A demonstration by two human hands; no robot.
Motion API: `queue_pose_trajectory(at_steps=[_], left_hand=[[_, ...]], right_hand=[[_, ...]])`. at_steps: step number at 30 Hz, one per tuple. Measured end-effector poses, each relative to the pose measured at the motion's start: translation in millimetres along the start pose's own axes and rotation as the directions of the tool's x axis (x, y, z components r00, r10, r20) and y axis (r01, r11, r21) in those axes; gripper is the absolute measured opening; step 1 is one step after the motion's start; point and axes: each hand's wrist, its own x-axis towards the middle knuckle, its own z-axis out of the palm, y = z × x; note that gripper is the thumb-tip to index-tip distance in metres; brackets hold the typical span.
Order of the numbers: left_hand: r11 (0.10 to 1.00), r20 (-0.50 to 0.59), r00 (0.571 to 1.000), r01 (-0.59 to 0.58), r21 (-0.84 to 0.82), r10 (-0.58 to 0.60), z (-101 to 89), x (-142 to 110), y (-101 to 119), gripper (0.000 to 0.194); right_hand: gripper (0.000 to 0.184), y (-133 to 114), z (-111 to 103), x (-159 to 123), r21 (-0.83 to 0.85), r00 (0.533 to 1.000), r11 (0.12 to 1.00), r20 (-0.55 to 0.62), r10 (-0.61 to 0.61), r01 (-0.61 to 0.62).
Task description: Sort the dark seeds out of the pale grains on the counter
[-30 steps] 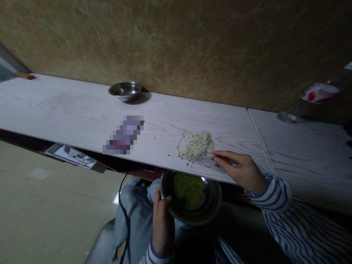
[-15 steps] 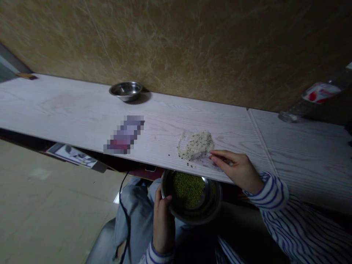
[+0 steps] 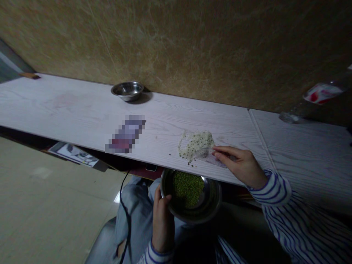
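Note:
My left hand [image 3: 162, 220] is closed on the left rim of a steel bowl [image 3: 211, 214], held over my lap just below the table's front edge. Green mung beans [image 3: 188, 189] lie in the bowl, mostly toward its left side. On the table, a pile of white rice grains mixed with green beans [image 3: 202, 141] is spread close to the edge. The fingertips of my right hand [image 3: 240, 163] pinch a thin, clear plastic piece [image 3: 210, 158]. It lies low over the table at the near right side of the pile; its full outline is hard to make out.
A smaller steel bowl [image 3: 128, 91] stands by the wall. A blurred-out flat object [image 3: 126, 135] lies left of the pile. At the right, a clear bottle with a red and white label [image 3: 321, 93] stands at the wall. A dark cable [image 3: 125, 205] hangs over my leg.
My right hand has shifted slightly right, and the clear plastic piece now shows flatter beside the pile. A few more beans show at the pile's near edge. My left hand keeps its hold.

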Motion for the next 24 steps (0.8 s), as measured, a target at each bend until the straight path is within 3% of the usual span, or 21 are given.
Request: queue_pose_trajectory(at_steps=[12,18,24], left_hand=[[0.999,-0.012,0.999,-0.033,0.004,0.033,3.6,-2.7,-0.1,0.052],[0.999,-0.009,1.000,0.027,-0.038,-0.027,3.6,-2.2,-0.3,0.059],[1.000,0.007,1.000,0.010,-0.009,-0.010,4.2,-2.1,2.1,0.060]], right_hand=[[0.023,-0.4,-0.1,-2.6,0.026,1.000,1.000,0.007,-0.003,0.003],[0.022,0.0,-0.2,-2.8,0.000,1.000,1.000,0.025,-0.003,0.003],[0.023,-3.9,-0.5,-6.7,0.047,0.999,0.999,0.051,-0.001,-0.002]])
